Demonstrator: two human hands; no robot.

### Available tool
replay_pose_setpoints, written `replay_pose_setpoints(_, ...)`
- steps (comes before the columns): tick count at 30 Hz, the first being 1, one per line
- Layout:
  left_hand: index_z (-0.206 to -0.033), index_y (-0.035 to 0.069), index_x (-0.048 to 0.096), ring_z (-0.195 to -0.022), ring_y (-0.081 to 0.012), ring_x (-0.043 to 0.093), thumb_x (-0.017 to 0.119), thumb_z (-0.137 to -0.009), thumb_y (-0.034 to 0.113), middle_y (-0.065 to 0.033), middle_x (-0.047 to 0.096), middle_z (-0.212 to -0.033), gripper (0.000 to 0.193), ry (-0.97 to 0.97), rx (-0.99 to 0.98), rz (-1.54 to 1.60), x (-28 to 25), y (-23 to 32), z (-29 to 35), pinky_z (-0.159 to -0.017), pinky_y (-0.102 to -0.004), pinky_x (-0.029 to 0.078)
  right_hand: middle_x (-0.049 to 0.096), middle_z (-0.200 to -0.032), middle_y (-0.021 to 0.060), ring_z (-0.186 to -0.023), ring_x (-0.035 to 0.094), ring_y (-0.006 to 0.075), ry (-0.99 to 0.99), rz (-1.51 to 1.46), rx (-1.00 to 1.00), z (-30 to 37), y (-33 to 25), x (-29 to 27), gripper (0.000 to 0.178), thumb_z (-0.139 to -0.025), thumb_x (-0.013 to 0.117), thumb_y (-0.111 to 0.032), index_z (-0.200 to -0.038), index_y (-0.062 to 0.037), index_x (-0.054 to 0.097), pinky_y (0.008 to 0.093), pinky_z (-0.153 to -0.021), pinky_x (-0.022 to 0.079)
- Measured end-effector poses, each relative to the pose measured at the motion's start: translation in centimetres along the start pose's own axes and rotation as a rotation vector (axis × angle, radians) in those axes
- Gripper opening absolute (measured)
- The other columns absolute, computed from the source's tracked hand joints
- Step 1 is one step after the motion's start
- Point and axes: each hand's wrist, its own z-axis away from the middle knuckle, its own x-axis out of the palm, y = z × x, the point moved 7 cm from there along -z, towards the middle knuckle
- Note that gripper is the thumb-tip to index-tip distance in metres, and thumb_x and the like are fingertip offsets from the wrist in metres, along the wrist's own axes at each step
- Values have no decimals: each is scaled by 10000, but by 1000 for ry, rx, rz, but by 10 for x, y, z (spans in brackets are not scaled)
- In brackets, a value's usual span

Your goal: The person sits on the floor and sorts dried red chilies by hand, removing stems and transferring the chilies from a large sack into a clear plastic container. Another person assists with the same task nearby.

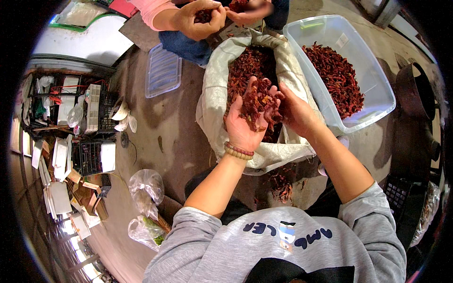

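My left hand, with a bead bracelet at its wrist, is palm up and cupped round a handful of dried dark-red plant pieces. From the right, my right hand meets this handful, its fingertips closed at the pieces and partly hidden. Both hands are over a white woven sack with its mouth rolled wide. More dried pieces fill the sack. Just right of it, a see-through plastic tub holds a heap of similar dried pieces.
Across the sack, another person's hands hold dark-red pieces. A plastic lid lies on the floor to the left. Spilled bits lie before me. Plastic bags are at lower left, with crates beyond. A dark metal object stands far right.
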Motion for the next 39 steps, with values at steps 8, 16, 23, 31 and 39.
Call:
replay_pose_setpoints(8,-1389,83,371,-1311,-323,377,413,-924,250,-170,429,-1382,495,-2,57,80,-14,11,-4,-1084,-468,328,633,-1017,52,-885,594,184,-3,-74,58,-5,23,2,475,-955,424,-483,-1070,-49,579,316,-827,465)
replay_pose_setpoints(16,-1400,84,356,-1323,-318,360,413,-891,263,-180,403,-1403,542,-9,70,56,-13,11,-5,-1086,-441,332,614,-860,23,-713,549,118,-48,-37,-2,-6,9,0,464,-938,467,-487,-1044,-52,587,243,-585,423)
replay_pose_setpoints(23,-1396,71,366,-1318,-277,371,387,-897,262,-146,430,-1394,535,2,51,37,-12,10,-4,-1096,-425,298,596,-817,-4,-684,514,71,97,175,-193,-1,-14,-4,389,-887,607,-414,-1025,-50,606,215,-575,404)
replay_pose_setpoints(31,-1377,67,410,-1270,-197,422,337,-902,246,-60,469,-1373,512,38,13,-6,-6,-1,1,-1076,-348,308,630,-945,25,-844,571,80,118,360,-435,5,-30,10,301,-853,688,-210,-1060,-11,596,217,-762,464)
replay_pose_setpoints(39,-1348,53,445,-1229,-205,464,373,-910,231,-61,504,-1338,479,114,-25,-1,-25,-18,2,-1061,-364,341,652,-830,23,-758,591,90,190,654,-542,-5,-26,-4,254,-830,706,-185,-980,2,620,237,-707,484)
